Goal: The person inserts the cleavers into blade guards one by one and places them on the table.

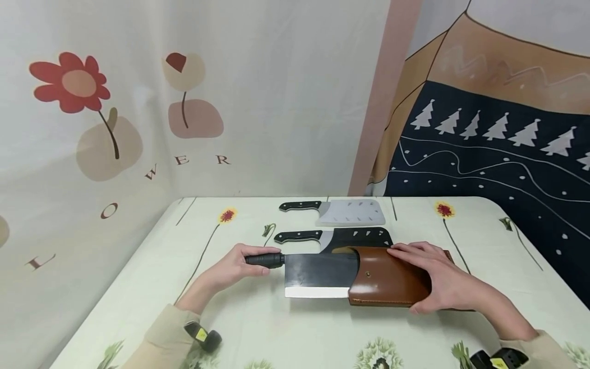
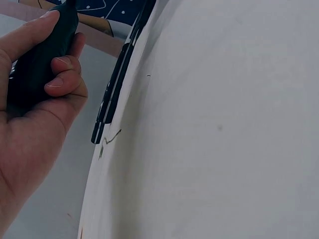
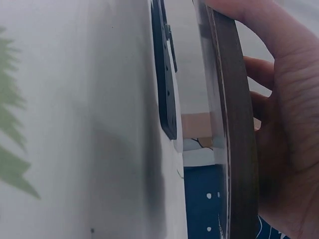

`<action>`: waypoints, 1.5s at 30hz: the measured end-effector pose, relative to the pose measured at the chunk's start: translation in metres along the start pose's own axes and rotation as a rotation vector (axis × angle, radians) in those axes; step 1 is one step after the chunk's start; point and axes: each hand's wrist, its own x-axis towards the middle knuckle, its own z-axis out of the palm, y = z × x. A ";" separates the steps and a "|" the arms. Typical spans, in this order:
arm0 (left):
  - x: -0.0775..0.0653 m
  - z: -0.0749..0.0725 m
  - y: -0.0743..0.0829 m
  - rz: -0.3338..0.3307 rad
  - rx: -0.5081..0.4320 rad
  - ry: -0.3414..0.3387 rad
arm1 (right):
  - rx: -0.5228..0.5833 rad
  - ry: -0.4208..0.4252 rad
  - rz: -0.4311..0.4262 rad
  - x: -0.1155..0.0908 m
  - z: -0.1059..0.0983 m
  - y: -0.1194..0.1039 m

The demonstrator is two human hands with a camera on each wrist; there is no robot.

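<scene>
My left hand [image 1: 226, 270] grips the black handle [image 1: 272, 260] of a cleaver [image 1: 318, 271], its blade level and pointing right. In the left wrist view, the thumb lies along the handle [image 2: 42, 64] and the fingers of the left hand [image 2: 37, 124] curl round it. The front part of the blade is hidden inside a brown leather sheath [image 1: 387, 279]. Across the sheath's right end spreads my right hand [image 1: 454, 282], fingers at the far edge and thumb at the near edge. The right wrist view shows the sheath [image 3: 234, 124] held above the table by the right hand [image 3: 294, 114].
Behind the sheath lies a black-bladed cleaver [image 1: 359, 238], partly covered by it in the head view. Farther back lies another cleaver with a pale blade [image 1: 352, 212]. A flower-patterned cloth [image 1: 258, 328] covers the table, and printed curtains [image 1: 286, 102] hang behind.
</scene>
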 end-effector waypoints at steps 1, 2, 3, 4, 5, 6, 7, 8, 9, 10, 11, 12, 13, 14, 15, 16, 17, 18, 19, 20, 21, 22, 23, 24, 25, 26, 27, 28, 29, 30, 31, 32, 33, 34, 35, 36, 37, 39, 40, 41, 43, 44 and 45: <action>0.001 0.001 0.000 -0.004 -0.001 0.001 | -0.002 -0.002 -0.002 0.001 0.000 0.000; 0.001 0.001 0.000 -0.007 -0.001 0.002 | -0.003 -0.005 -0.002 0.002 0.000 -0.001; 0.002 0.002 0.000 -0.011 -0.002 0.001 | -0.004 -0.009 -0.002 0.003 0.000 -0.001; 0.003 0.003 -0.001 -0.013 -0.006 0.001 | -0.002 -0.014 -0.003 0.004 0.001 -0.002; 0.004 0.003 -0.001 -0.013 -0.007 -0.002 | -0.004 -0.020 -0.002 0.004 0.001 -0.002; 0.004 0.004 -0.001 -0.012 -0.007 -0.003 | -0.004 -0.027 -0.002 0.006 0.002 -0.003; 0.005 0.005 -0.002 -0.009 -0.008 -0.006 | -0.003 -0.032 -0.001 0.006 0.002 -0.003; 0.006 0.006 -0.002 -0.006 -0.010 -0.009 | -0.006 -0.036 -0.002 0.007 0.002 -0.004; 0.006 0.007 -0.002 -0.004 -0.012 -0.011 | -0.008 -0.040 -0.004 0.008 0.003 -0.005; 0.007 0.008 -0.003 -0.001 -0.015 -0.013 | -0.009 -0.044 -0.006 0.009 0.003 -0.005; 0.008 0.009 -0.003 0.002 -0.016 -0.015 | -0.011 -0.048 -0.007 0.010 0.003 -0.006; 0.008 0.010 -0.003 0.004 -0.017 -0.016 | -0.012 -0.048 -0.011 0.011 0.003 -0.007; 0.009 0.011 -0.003 0.005 -0.020 -0.018 | -0.014 -0.047 -0.014 0.012 0.002 -0.008; 0.009 0.012 -0.003 0.005 -0.023 -0.020 | -0.016 -0.046 -0.019 0.012 0.002 -0.009; 0.010 0.012 -0.004 0.005 -0.023 -0.020 | -0.018 -0.046 -0.022 0.013 0.002 -0.010; 0.010 0.013 -0.004 0.005 -0.023 -0.020 | -0.020 -0.047 -0.024 0.013 0.001 -0.010; 0.011 0.013 -0.004 0.005 -0.025 -0.022 | -0.022 -0.048 -0.028 0.014 0.001 -0.011; 0.011 0.014 -0.004 0.003 -0.026 -0.023 | -0.025 -0.050 -0.032 0.014 0.001 -0.012; 0.011 0.015 -0.004 0.002 -0.027 -0.024 | -0.026 -0.053 -0.033 0.015 0.001 -0.012; 0.012 0.015 -0.004 0.001 -0.028 -0.025 | -0.026 -0.057 -0.033 0.015 0.001 -0.013; 0.012 0.016 -0.004 0.001 -0.028 -0.025 | -0.027 -0.061 -0.033 0.015 0.001 -0.013; 0.013 0.016 -0.005 0.000 -0.030 -0.026 | -0.026 -0.065 -0.033 0.015 0.001 -0.013; 0.013 0.017 -0.005 -0.002 -0.031 -0.026 | -0.026 -0.066 -0.033 0.016 0.001 -0.013; 0.013 0.018 -0.005 -0.001 -0.031 -0.026 | -0.026 -0.066 -0.031 0.016 0.001 -0.013; 0.014 0.018 -0.005 -0.002 -0.033 -0.027 | -0.025 -0.065 -0.026 0.016 0.002 -0.013; 0.014 0.019 -0.005 -0.002 -0.034 -0.026 | -0.027 -0.065 -0.024 0.017 0.002 -0.013; 0.015 0.019 -0.005 -0.002 -0.034 -0.027 | -0.029 -0.065 -0.022 0.017 0.002 -0.013; 0.015 0.020 -0.005 -0.001 -0.034 -0.028 | -0.030 -0.065 -0.021 0.018 0.003 -0.013; 0.016 0.020 -0.004 -0.001 -0.033 -0.028 | -0.033 -0.064 -0.022 0.018 0.003 -0.013; 0.016 0.021 -0.004 0.002 -0.032 -0.029 | -0.034 -0.065 -0.024 0.019 0.004 -0.014; 0.017 0.022 -0.003 0.003 -0.032 -0.029 | -0.036 -0.067 -0.027 0.020 0.004 -0.014; 0.017 0.023 -0.002 0.005 -0.030 -0.028 | -0.040 -0.070 -0.032 0.021 0.004 -0.014; 0.018 0.023 -0.002 0.008 -0.029 -0.027 | -0.044 -0.071 -0.036 0.022 0.004 -0.015; 0.019 0.024 -0.001 0.009 -0.027 -0.026 | -0.047 -0.071 -0.039 0.022 0.004 -0.015; 0.019 0.025 -0.001 0.011 -0.027 -0.024 | -0.051 -0.070 -0.041 0.023 0.004 -0.015; 0.020 0.025 0.000 0.013 -0.028 -0.022 | -0.054 -0.070 -0.043 0.024 0.004 -0.016; 0.020 0.026 0.000 0.014 -0.031 -0.021 | -0.057 -0.069 -0.045 0.024 0.004 -0.016; 0.021 0.027 -0.001 0.012 -0.036 -0.019 | -0.062 -0.067 -0.045 0.025 0.004 -0.016; 0.022 0.028 -0.001 0.010 -0.037 -0.018 | -0.063 -0.067 -0.046 0.026 0.004 -0.016; 0.023 0.029 -0.001 0.008 -0.038 -0.018 | -0.063 -0.068 -0.048 0.026 0.004 -0.016; 0.024 0.030 -0.001 0.001 -0.042 -0.019 | -0.063 -0.069 -0.055 0.027 0.006 -0.016; 0.025 0.031 -0.001 -0.003 -0.040 -0.017 | -0.065 -0.068 -0.058 0.028 0.007 -0.016; 0.025 0.032 -0.001 -0.004 -0.036 -0.017 | -0.065 -0.065 -0.062 0.029 0.007 -0.017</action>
